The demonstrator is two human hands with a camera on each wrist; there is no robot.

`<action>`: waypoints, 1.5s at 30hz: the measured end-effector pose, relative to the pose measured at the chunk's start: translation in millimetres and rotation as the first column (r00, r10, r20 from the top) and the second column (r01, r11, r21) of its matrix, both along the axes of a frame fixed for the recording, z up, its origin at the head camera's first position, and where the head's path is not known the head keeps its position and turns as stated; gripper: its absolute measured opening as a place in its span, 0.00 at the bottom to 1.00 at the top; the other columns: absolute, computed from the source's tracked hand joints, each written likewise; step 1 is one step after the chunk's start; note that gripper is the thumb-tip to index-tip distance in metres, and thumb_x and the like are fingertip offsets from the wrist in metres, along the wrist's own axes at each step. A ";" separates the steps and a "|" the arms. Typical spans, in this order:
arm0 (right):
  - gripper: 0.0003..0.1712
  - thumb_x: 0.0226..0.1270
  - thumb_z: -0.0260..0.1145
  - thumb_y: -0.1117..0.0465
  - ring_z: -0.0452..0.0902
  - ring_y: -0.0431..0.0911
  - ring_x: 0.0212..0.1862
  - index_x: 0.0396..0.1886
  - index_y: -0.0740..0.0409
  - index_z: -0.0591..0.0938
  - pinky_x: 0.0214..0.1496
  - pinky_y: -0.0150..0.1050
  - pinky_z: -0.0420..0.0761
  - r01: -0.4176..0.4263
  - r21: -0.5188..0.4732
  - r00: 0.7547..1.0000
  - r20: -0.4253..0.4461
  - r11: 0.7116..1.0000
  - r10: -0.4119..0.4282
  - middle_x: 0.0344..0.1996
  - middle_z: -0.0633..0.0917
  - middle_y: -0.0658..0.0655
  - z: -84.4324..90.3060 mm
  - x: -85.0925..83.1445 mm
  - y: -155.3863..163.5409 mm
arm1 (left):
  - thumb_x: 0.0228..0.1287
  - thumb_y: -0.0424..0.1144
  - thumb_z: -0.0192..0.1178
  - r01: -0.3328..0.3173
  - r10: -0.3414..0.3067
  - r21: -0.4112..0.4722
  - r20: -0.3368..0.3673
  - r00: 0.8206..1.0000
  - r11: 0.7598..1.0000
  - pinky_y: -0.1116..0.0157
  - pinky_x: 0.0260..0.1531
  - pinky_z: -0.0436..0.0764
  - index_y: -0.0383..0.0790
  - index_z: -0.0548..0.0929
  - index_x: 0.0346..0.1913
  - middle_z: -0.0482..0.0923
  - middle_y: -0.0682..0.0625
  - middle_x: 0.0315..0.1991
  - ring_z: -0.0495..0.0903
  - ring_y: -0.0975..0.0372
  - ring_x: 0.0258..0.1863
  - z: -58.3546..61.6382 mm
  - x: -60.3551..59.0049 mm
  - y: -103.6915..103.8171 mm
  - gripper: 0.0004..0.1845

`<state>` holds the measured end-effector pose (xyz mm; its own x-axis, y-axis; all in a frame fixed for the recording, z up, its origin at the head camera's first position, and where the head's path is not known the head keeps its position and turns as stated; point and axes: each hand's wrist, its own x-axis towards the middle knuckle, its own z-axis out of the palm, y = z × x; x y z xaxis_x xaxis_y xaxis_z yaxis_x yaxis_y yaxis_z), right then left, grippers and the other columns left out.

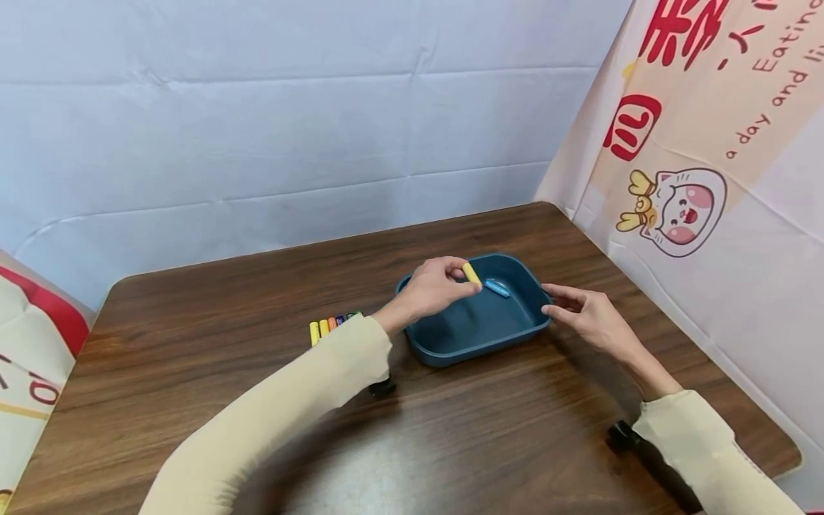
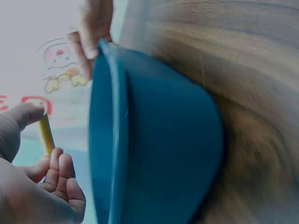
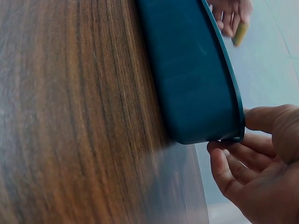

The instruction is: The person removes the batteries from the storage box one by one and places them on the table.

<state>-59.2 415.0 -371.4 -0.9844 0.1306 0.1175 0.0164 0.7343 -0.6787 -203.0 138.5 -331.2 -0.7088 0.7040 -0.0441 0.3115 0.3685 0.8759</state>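
My left hand pinches a yellow battery between thumb and fingertips, over a dark blue plastic bin. The left wrist view shows this battery held by its two ends, beside the bin's rim. Inside the bin, blue batteries lie on the floor near the far right. At the bin's right end, my right hand grips the rim. Up close in the right wrist view, the thumb and fingers of this hand are on either side of the rim corner.
Left of the bin, a row of several coloured batteries lies on the brown wooden table, partly hidden by my left sleeve. A pale cloth hangs behind the table, and a printed cloth hangs along its right edge.
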 end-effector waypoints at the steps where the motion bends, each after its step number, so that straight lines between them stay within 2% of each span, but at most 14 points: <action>1: 0.29 0.76 0.68 0.57 0.85 0.50 0.39 0.69 0.67 0.77 0.35 0.30 0.80 0.001 0.001 1.000 0.000 1.000 -0.001 0.49 0.88 0.67 0.0 0.2 -0.2 | 0.70 0.45 0.69 -0.002 0.002 0.000 -0.016 1.000 1.000 0.66 0.47 0.78 0.38 0.78 0.66 0.79 0.47 0.55 0.76 0.59 0.48 2.3 -1.7 -7.0 0.27; 7: 0.29 0.75 0.68 0.57 0.85 0.50 0.38 0.69 0.67 0.77 0.35 0.31 0.81 0.007 -0.001 1.000 0.002 1.000 -0.007 0.46 0.88 0.66 0.4 0.5 -0.4 | 0.68 0.44 0.70 -0.038 0.037 -0.002 -0.112 0.993 0.999 0.63 0.46 0.77 0.36 0.78 0.67 0.80 0.45 0.53 0.77 0.57 0.48 15.4 -12.6 -52.6 0.28; 12: 0.29 0.75 0.68 0.57 0.82 0.47 0.36 0.69 0.67 0.77 0.33 0.30 0.78 0.009 0.006 1.000 -0.006 1.000 -0.009 0.48 0.88 0.67 -0.3 -0.1 0.2 | 0.68 0.43 0.69 -0.074 0.074 0.002 -0.121 0.990 0.997 0.59 0.49 0.79 0.36 0.76 0.70 0.80 0.44 0.54 0.78 0.56 0.51 19.8 -19.6 -95.2 0.30; 18: 0.29 0.75 0.68 0.58 0.83 0.48 0.36 0.69 0.68 0.77 0.33 0.31 0.79 0.006 -0.010 1.000 -0.005 1.000 -0.006 0.46 0.88 0.65 0.0 -1.1 -0.5 | 0.69 0.43 0.69 -0.098 0.094 -0.023 -0.133 0.987 0.995 0.56 0.52 0.78 0.34 0.73 0.72 0.79 0.43 0.55 0.78 0.54 0.52 19.0 -27.9 -146.0 0.32; 24: 0.29 0.75 0.68 0.58 0.84 0.46 0.38 0.69 0.68 0.77 0.36 0.32 0.82 0.005 -0.025 1.000 -0.007 1.000 -0.006 0.50 0.87 0.68 1.5 -0.5 -0.9 | 0.70 0.42 0.68 -0.112 0.099 -0.088 -0.139 0.985 0.990 0.57 0.50 0.78 0.32 0.74 0.70 0.81 0.43 0.51 0.79 0.53 0.50 6.2 -34.9 -190.3 0.31; 32: 0.28 0.76 0.68 0.58 0.84 0.50 0.39 0.68 0.69 0.77 0.35 0.30 0.80 0.001 -0.025 1.000 -0.011 1.000 -0.002 0.50 0.87 0.69 -0.3 -0.2 -1.6 | 0.70 0.43 0.68 -0.116 0.099 -0.159 -0.107 0.989 0.981 0.56 0.49 0.79 0.31 0.75 0.67 0.80 0.42 0.50 0.79 0.54 0.49 -19.8 -34.2 -233.7 0.29; 39: 0.29 0.76 0.68 0.58 0.84 0.52 0.40 0.69 0.69 0.77 0.36 0.31 0.82 0.005 -0.035 1.000 -0.008 0.999 -0.006 0.52 0.86 0.70 0.1 0.7 -1.7 | 0.70 0.43 0.68 -0.117 0.101 -0.203 -0.087 0.991 0.972 0.56 0.48 0.78 0.29 0.74 0.67 0.79 0.43 0.50 0.77 0.54 0.49 -34.9 -34.2 -250.5 0.30; 45: 0.29 0.76 0.68 0.58 0.85 0.53 0.41 0.69 0.70 0.76 0.38 0.35 0.84 0.002 -0.045 1.000 0.001 0.999 -0.002 0.53 0.85 0.71 0.3 0.3 -1.7 | 0.69 0.41 0.69 -0.132 0.113 -0.222 -0.097 0.989 0.966 0.63 0.42 0.77 0.29 0.77 0.64 0.79 0.44 0.47 0.76 0.55 0.45 -43.8 -36.3 -255.0 0.27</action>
<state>-58.9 413.3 -371.1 -0.9843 0.1378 0.1105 0.0186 0.7031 -0.7108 -239.3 -116.6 -375.0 -0.7969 0.5899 -0.1304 0.3196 0.5949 0.7375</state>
